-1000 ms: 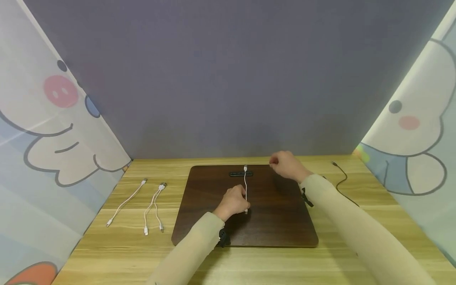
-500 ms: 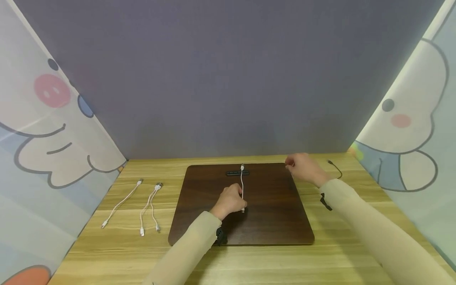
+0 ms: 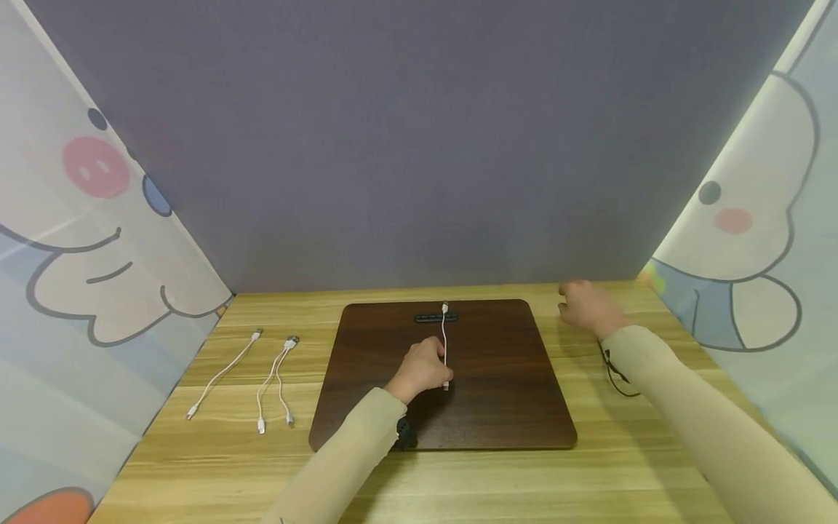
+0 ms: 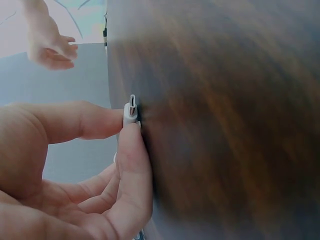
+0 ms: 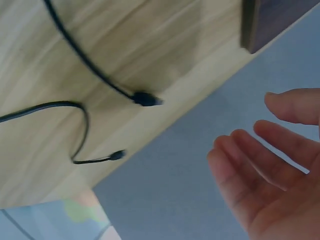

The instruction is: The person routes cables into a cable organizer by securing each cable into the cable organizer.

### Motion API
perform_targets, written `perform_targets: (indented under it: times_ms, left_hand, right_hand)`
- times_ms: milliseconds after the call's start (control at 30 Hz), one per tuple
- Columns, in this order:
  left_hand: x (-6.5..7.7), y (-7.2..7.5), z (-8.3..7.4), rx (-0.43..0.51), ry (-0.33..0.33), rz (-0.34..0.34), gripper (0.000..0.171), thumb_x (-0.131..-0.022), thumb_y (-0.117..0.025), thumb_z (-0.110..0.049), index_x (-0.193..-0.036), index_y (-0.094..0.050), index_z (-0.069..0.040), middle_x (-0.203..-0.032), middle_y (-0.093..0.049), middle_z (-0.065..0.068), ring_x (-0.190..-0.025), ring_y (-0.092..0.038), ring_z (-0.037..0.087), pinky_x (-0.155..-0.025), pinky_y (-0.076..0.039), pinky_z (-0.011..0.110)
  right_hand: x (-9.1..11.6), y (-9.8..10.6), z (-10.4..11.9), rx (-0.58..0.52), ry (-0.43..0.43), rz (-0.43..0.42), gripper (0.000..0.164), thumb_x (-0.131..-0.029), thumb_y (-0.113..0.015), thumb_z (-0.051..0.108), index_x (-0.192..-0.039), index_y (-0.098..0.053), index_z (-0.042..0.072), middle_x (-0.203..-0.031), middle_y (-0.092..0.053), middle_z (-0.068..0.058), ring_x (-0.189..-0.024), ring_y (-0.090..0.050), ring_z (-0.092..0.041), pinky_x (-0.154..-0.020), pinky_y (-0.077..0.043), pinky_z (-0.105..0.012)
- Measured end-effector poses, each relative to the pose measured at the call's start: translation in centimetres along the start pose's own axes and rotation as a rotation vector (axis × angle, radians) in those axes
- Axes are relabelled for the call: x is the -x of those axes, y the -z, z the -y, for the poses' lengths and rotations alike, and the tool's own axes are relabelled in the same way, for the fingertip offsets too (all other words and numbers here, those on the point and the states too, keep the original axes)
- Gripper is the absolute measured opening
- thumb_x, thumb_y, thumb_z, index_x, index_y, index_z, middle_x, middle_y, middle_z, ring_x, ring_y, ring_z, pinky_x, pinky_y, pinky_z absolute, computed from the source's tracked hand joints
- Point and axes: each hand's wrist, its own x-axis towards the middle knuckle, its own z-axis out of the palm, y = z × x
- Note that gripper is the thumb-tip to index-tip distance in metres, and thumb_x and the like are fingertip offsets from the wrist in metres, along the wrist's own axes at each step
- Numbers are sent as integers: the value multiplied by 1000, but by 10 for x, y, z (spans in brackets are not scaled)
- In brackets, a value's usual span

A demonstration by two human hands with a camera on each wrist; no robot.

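White and thin, the short cable point(image 3: 444, 336) runs over the dark wood-grained board point(image 3: 511, 378) from near its far edge, across the black strip point(image 3: 425, 318), to the left hand point(image 3: 422, 369). It should be light and bend easily, its smooth plastic perhaps slippery; the stiff plug housing looks the best hold, sparing the slim metal tip. The left fingers point(image 4: 134, 165) are clamped on just that — the white connector point(image 4: 130, 114), its metal mouth sticking out past them. The right hand point(image 3: 589, 306) is off the board's right side, fingers curved, thumb parted from them, holding nothing that shows. Black cabling point(image 5: 86, 60) with two plug ends, one cable or two I cannot tell, lies on the desk point(image 3: 458, 487) apart from those fingers — probably just as light, easiest gripped at a plug.
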Motion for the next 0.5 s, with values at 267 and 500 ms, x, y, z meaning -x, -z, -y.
perform_targets:
  times_ms: [267, 500]
  left_hand:
    - [0, 1, 0, 6, 5, 4, 29, -80, -79, -3, -101, -60, 2, -77, -62, 6, -68, -58, 21, -66, -51, 37]
    - [2, 2, -1, 11, 14, 20, 32, -81, -80, -4, -106, -60, 3, -84, -63, 8, -71, -57, 22, -69, -51, 38]
  right_hand:
    - [-2, -6, -20, 10, -81, 74, 26, -90, -57, 7, -107, -63, -12, -102, -67, -28, -86, -66, -40, -71, -54, -54]
    - [-1, -15, -38, -75, -133, 137, 14, -86, -56, 8, -73, -52, 6, -69, -48, -6, -62, -43, -21, -56, -39, -35]
